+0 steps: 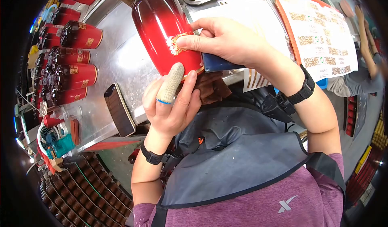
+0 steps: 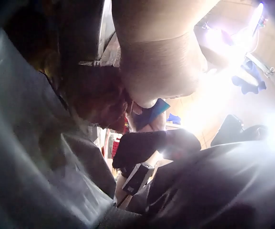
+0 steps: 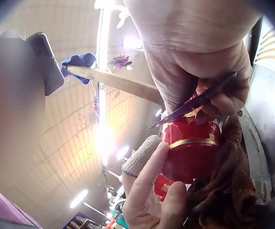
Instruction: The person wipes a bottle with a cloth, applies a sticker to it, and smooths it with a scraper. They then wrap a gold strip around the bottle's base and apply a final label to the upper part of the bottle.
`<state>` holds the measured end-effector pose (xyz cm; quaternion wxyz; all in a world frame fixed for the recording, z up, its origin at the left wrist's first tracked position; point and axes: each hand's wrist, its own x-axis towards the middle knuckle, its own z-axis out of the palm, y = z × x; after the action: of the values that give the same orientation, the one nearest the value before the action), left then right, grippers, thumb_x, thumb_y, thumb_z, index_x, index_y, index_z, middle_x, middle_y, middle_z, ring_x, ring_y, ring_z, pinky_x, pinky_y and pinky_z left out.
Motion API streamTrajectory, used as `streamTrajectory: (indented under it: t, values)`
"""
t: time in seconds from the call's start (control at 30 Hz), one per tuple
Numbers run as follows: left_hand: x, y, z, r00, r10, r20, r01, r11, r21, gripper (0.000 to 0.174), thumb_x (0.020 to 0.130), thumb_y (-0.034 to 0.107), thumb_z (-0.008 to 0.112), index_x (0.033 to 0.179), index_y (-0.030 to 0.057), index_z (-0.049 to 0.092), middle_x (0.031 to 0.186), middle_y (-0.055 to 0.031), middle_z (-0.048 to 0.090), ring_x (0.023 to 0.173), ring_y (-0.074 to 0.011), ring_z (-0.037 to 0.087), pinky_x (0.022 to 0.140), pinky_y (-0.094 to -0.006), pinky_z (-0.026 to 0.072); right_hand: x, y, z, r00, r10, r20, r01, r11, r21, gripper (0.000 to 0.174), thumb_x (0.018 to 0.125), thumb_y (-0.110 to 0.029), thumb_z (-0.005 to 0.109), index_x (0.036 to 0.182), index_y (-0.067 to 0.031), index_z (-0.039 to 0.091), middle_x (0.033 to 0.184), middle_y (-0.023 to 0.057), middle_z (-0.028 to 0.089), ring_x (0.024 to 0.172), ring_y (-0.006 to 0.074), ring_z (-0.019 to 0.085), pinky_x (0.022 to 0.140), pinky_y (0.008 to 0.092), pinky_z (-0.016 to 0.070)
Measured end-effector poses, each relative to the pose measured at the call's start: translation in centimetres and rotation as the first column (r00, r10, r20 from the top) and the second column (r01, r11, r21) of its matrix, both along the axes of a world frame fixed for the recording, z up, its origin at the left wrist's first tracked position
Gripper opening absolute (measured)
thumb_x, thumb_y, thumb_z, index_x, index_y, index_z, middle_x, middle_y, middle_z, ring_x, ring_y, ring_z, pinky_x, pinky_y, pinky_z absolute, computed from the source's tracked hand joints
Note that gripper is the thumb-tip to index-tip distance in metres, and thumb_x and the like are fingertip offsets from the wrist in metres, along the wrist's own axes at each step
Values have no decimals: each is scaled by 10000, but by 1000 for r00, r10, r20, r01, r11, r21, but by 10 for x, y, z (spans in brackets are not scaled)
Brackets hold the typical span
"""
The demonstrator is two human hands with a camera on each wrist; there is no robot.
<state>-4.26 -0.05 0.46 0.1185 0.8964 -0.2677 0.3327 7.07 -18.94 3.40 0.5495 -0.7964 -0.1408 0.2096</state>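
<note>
A glossy red jar (image 1: pixel 155 29), dark toward its far end, lies tilted over the metal worktop. The right hand (image 1: pixel 230 41) presses its thumb on the gold-and-white emblem (image 1: pixel 174 48); its curled fingers hold a flat dark blue scraper (image 1: pixel 222 63), seen edge-on in the right wrist view (image 3: pixel 199 102). At the jar's gold-rimmed near end, the left hand (image 1: pixel 171 101) touches with extended fingers, one in a pale finger cot (image 1: pixel 171 83). Below the jar bunches a brown cloth (image 1: pixel 214 90). The left wrist view shows mostly the wrist and dark apron.
Several red jars (image 1: pixel 79 76) stand at the left of the metal worktop (image 1: pixel 121 61). A phone (image 1: pixel 120 109) lies near its front edge. Printed emblem sheets (image 1: pixel 323 37) are at the right. Another person's arm (image 1: pixel 365 45) shows at the far right.
</note>
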Motion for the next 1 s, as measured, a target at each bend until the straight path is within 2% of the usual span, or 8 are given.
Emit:
streamTrajectory:
  t: [0.23, 0.4, 0.57, 0.67, 0.77, 0.87, 0.97, 1.0]
  values:
    - [0, -8, 3, 997, 40, -63, -40, 999, -5, 425, 763, 180, 761, 1185, 146, 721, 1338, -56, 571, 1141, -237, 478, 921, -338, 472, -1, 0, 3, 1000, -1, 29, 2, 999, -45, 545, 890, -477, 719, 1143, 4, 685, 607, -95, 435, 547, 3, 375, 473, 214, 292]
    - [-11, -2, 8, 993, 72, -98, -76, 996, -44, 458, 763, 174, 763, 1211, 98, 701, 1290, -86, 609, 1101, -251, 499, 926, -341, 462, 0, 0, -1, 1000, 4, 20, -4, 1000, -25, 542, 890, -479, 717, 1141, 0, 688, 608, -96, 431, 548, 3, 373, 474, 215, 294]
    - [-12, 7, 1, 993, -65, -97, 54, 992, -112, 402, 780, 141, 738, 1176, 77, 714, 1260, -99, 628, 1115, -266, 542, 917, -339, 518, 0, 1, 0, 1000, 10, 14, -10, 1000, -26, 543, 891, -484, 713, 1134, 1, 688, 609, -95, 430, 550, 5, 371, 475, 216, 291]
    - [-8, 6, 3, 996, -71, -50, 70, 997, -21, 363, 778, 125, 727, 1139, 86, 732, 1235, -74, 641, 1127, -252, 556, 905, -339, 542, -2, 0, 5, 999, 5, 46, -3, 999, -52, 538, 892, -492, 709, 1125, -8, 693, 611, -94, 435, 550, 9, 374, 479, 219, 297]
    - [1, -2, 2, 995, -92, 25, 90, 995, 46, 342, 778, 158, 725, 1117, 112, 746, 1208, -5, 650, 1127, -203, 552, 914, -337, 532, -2, 0, 7, 997, 15, 75, -6, 993, -118, 524, 897, -497, 700, 1113, -19, 703, 612, -95, 426, 552, 15, 370, 480, 226, 299]
    - [4, -15, 6, 998, -60, 35, 56, 994, 97, 348, 778, 157, 724, 1123, 117, 745, 1202, -3, 650, 1126, -204, 551, 911, -333, 531, 5, -3, 4, 994, 33, 104, -23, 995, -100, 543, 892, -534, 685, 1092, -30, 716, 642, -72, 497, 591, 25, 444, 530, 229, 360]
    - [0, -7, 7, 997, -77, 1, 77, 995, 60, 343, 793, 136, 719, 1130, 72, 734, 1213, -54, 661, 1139, -240, 563, 932, -362, 525, 36, -13, 7, 984, 179, -29, -180, 955, -236, 622, 855, -609, 678, 1063, -25, 728, 801, 10, 666, 735, 63, 592, 688, 246, 452]
    - [-3, 0, 8, 995, -94, -38, 95, 995, 11, 329, 815, 130, 710, 1131, 42, 728, 1215, -85, 668, 1132, -268, 579, 966, -385, 514, 48, -15, 17, 983, 178, -40, -182, 933, -311, 638, 845, -607, 690, 1092, -20, 719, 803, 3, 664, 685, 52, 572, 604, 229, 435]
